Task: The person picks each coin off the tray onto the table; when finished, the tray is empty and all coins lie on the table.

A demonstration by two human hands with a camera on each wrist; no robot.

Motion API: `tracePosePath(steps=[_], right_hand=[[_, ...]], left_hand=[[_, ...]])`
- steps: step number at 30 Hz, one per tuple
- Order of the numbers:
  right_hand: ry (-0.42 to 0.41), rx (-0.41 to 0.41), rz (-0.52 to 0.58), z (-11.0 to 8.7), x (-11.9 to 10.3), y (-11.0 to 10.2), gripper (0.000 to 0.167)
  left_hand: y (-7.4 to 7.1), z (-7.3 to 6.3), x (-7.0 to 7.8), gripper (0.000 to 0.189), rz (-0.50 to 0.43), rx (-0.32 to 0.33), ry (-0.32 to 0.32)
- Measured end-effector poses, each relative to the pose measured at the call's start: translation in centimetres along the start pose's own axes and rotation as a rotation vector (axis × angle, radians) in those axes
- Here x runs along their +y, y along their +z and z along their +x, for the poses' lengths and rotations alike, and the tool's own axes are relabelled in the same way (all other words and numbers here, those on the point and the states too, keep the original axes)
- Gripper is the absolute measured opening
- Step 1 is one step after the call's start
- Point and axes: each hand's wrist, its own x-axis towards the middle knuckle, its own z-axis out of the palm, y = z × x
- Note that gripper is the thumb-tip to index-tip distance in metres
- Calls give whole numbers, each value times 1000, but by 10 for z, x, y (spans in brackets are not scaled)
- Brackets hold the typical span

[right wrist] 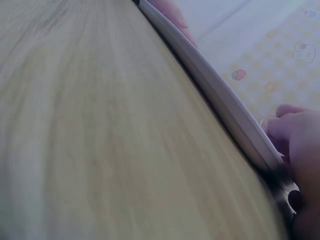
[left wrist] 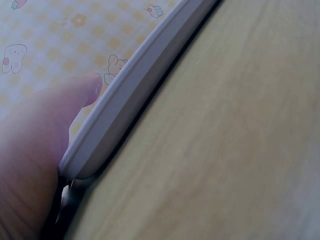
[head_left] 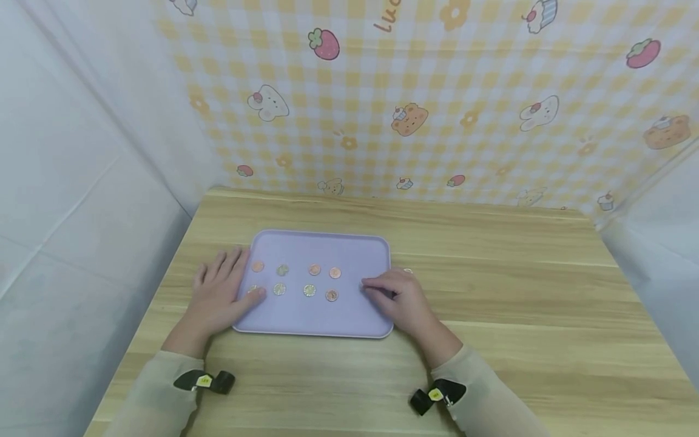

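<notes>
A shallow lilac tray (head_left: 306, 318) lies on the table, with two rows of small round coins on it, some copper-coloured, some paler gold or silver. One copper coin (head_left: 314, 269) is in the back row and a gold coin (head_left: 309, 291) in the front row. My left hand (head_left: 218, 294) rests with fingers spread over the tray's left edge, its thumb partly covering a coin (head_left: 253, 289). Above the tray's right side, thumb and forefinger of my right hand (head_left: 401, 300) pinch a small coin, mostly hidden by the fingertips. The left wrist view shows the left thumb (left wrist: 92, 87) over the tray rim.
Another small round piece (head_left: 408, 271) lies on the wooden table (head_left: 519, 315) just behind the right hand, partly hidden. A yellow checked cloth (head_left: 371, 79) hangs behind the table, and white sheeting (head_left: 82, 182) stands at the left. Both sleeves carry black wrist cameras.
</notes>
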Motion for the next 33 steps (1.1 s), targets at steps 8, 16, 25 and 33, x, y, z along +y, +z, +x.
tracePosePath(steps=[8,16,25,33], right_hand=[[83,87,165,-10,1,-8,19],[107,104,196,-18,-6,-23,33],[191,196,107,-39,-6,-36,37],[323,194,14,-55,0,-48,38]], left_hand=[[-1,-3,4,98,-2,-3,-8],[1,-6,9,99,-2,4,-20],[-1,-8,15,99,-1,16,-14],[0,-8,16,100,1,16,-10]])
